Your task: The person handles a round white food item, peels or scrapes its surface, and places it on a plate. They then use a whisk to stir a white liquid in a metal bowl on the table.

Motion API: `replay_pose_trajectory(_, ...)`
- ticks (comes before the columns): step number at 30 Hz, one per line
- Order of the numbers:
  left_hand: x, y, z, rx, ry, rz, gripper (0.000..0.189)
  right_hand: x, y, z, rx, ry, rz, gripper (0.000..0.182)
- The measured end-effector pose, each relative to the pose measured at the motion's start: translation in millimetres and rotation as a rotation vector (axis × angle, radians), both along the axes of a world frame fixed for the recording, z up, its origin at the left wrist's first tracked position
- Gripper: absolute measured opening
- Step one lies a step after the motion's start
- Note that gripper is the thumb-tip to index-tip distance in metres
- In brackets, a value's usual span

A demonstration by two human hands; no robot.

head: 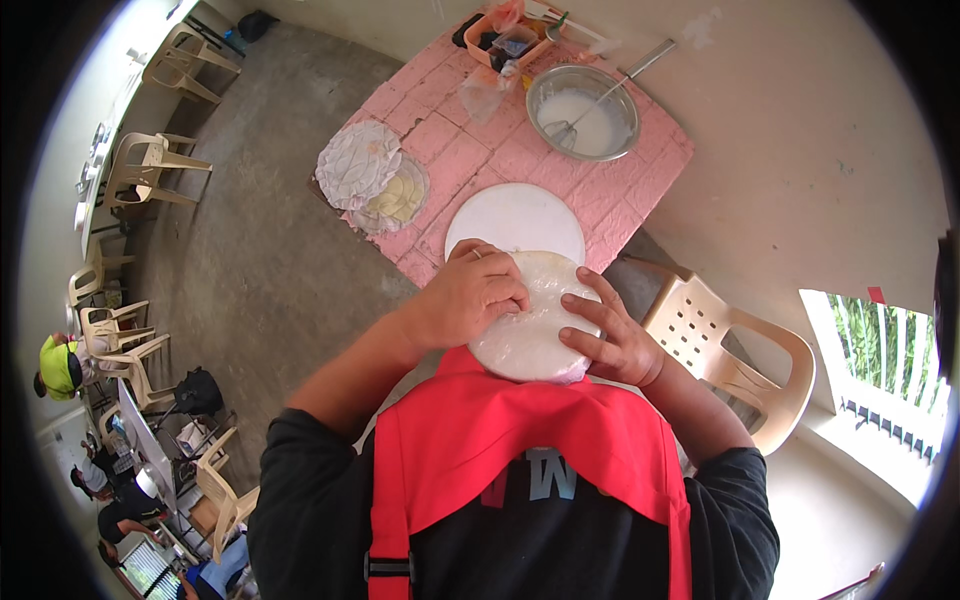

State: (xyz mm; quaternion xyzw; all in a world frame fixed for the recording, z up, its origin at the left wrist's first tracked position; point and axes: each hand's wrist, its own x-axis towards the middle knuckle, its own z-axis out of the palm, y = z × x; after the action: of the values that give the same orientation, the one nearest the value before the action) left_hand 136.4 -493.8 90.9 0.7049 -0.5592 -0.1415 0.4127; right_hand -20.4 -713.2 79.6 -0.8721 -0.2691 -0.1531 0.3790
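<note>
A round, pale disc wrapped in shiny plastic film (536,345) is held close against the red apron (525,435). My left hand (484,296) lies on its left part, the fingers curled and pinching at the film near the middle. My right hand (619,330) grips the disc's right edge, fingers spread over the top; its thumb is hidden. Just beyond, partly covered by the disc, a white round board or turntable (517,217) rests on the pink table (480,161). What lies inside the film cannot be made out for certain.
A steel bowl (536,124) of white cream with a whisk (649,60) stands far right. Far left are crumpled pleated paper (356,161) and a pale cream-coloured piece (397,199). An orange basket (476,52) sits at the back, a plastic chair (682,322) at right. Other people are at far left.
</note>
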Motion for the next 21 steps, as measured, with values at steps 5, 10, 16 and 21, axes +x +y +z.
replay_pose_trajectory(5, -12.1, 5.9, 6.1, -0.008, 0.017, 0.064, 0.017, -3.7, 3.3, 3.1, -0.038, -0.007, -0.020, 0.057)
replay_pose_trajectory(10, -24.7, 10.5, 8.9, -0.035, 0.067, 0.042, 0.018, -9.4, 5.6, -0.6, -0.024, -0.040, -0.010, 0.055)
replay_pose_trajectory(16, -33.6, 11.7, 11.5, -0.044, 0.155, 0.033, 0.015, -19.3, 8.5, -7.8, 0.032, -0.043, -0.006, 0.055)
replay_pose_trajectory(21, -34.2, 11.8, 4.9, -0.035, 0.192, 0.008, 0.017, -25.5, 7.8, -14.2, 0.074, -0.021, -0.054, 0.055)
